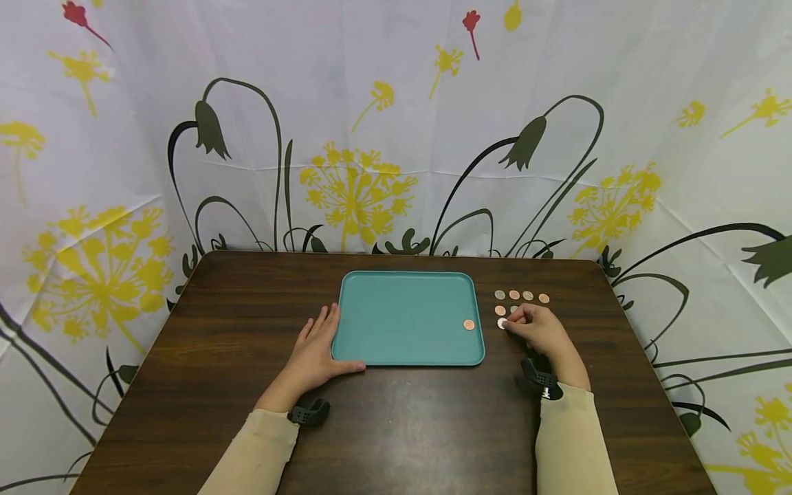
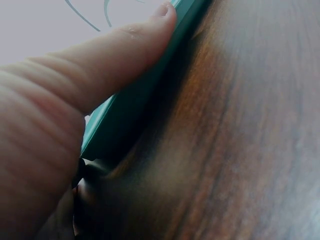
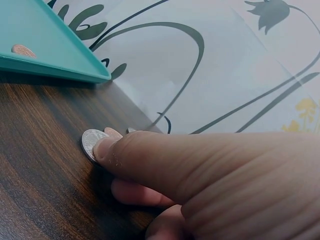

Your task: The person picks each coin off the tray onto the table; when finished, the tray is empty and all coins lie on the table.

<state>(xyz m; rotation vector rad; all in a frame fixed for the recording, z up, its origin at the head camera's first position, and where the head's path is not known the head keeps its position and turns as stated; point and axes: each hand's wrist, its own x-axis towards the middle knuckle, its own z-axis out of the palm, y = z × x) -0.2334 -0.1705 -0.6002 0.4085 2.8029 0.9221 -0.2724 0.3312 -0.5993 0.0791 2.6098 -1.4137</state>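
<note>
A silver coin (image 1: 501,323) is pinched by my right hand (image 1: 546,335), to the right of the teal tray (image 1: 402,316). In the right wrist view the coin (image 3: 90,141) stands tilted on edge under the thumb; the fingers behind it are partly hidden. One copper coin (image 1: 469,324) lies on the tray near its right side. My left hand (image 1: 314,356) rests at the tray's near left corner, its fingers straight along the left side and its thumb on the front rim, as the thumb (image 2: 135,47) in the left wrist view also shows.
Several copper and silver coins lie in rows right of the tray, among them a copper coin (image 1: 544,298) at the far right end; my right hand covers part of these rows. A patterned curtain (image 1: 383,124) hangs behind the dark wooden table (image 1: 408,426).
</note>
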